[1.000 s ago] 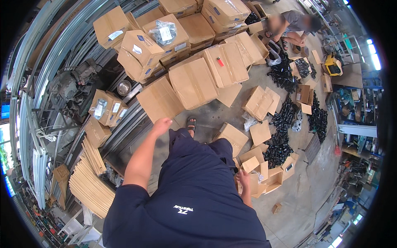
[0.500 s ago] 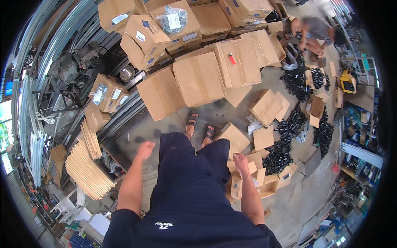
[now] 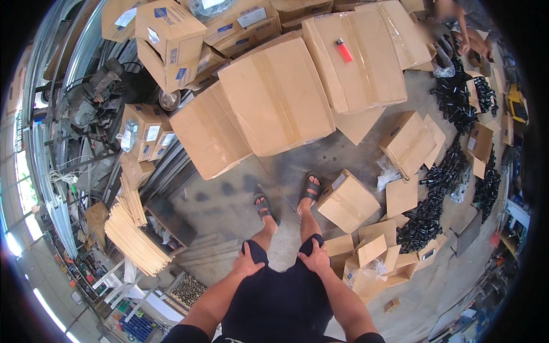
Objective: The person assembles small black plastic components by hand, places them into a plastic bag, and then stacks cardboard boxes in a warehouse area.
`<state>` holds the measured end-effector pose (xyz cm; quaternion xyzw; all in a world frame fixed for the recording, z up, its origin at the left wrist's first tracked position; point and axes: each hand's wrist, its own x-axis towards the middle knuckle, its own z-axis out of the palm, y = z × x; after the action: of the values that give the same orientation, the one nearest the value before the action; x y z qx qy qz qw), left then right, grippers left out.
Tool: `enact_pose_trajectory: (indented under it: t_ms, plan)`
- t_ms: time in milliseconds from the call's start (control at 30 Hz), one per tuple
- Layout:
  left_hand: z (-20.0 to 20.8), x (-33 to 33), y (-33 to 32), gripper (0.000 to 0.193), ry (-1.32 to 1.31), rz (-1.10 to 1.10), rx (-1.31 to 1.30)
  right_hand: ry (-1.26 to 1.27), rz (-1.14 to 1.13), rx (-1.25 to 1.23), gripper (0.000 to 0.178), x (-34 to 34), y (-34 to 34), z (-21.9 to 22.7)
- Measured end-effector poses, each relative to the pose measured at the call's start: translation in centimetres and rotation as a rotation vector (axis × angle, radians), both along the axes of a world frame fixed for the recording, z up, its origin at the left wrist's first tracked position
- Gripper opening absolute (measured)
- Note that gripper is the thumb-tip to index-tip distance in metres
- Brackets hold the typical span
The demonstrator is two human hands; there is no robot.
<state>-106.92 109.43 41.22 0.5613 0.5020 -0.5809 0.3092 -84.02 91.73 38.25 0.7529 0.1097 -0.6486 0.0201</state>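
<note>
Both of my hands are at the leg ends of my dark shorts (image 3: 269, 297). My left hand (image 3: 247, 260) grips the cloth over the left leg, thumb toward the middle. My right hand (image 3: 315, 257) grips the right leg of the shorts in the same way. Some fingertips are hidden in the folds. Nearest to my right hand are a closed cardboard box (image 3: 349, 201) and an opened cardboard box (image 3: 366, 277) with its flaps up. In front of my sandalled feet stand large taped cartons (image 3: 277, 97), with a red lighter (image 3: 343, 50) on one.
Piles of small black parts (image 3: 429, 220) run along the right, near another person (image 3: 466, 34) at the upper right. Metal bars and a bundle of pale strips (image 3: 128, 237) lie on the left. A dark open bin (image 3: 171, 220) stands beside the strips.
My hands have come in from beside my body onto the legs of my shorts. My knees are now bent apart and the view has shifted closer to the cartons.
</note>
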Motion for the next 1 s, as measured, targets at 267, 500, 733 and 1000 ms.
enact_pose_trajectory:
  t_ms: [267,500,733,1000]
  plan:
    - [-3.7,-2.3,-3.2,0.086,-0.091,-0.051,0.081,-0.171,0.083,0.104,0.074,-4.4,-1.4,-1.9]
    - [-3.5,-3.6,-3.3,0.07,-0.161,-0.064,0.108,-0.188,0.09,0.102,0.065,-6.4,-2.5,-2.7]
    - [-3.7,-4.4,-3.4,0.063,-0.198,-0.041,0.14,-0.205,0.095,0.108,0.06,-7.1,-2.4,-2.8]
    - [-5.2,-4.8,-2.4,0.054,-0.345,-0.037,0.171,-0.205,0.086,0.113,0.056,-6.5,-1.6,-2.7]
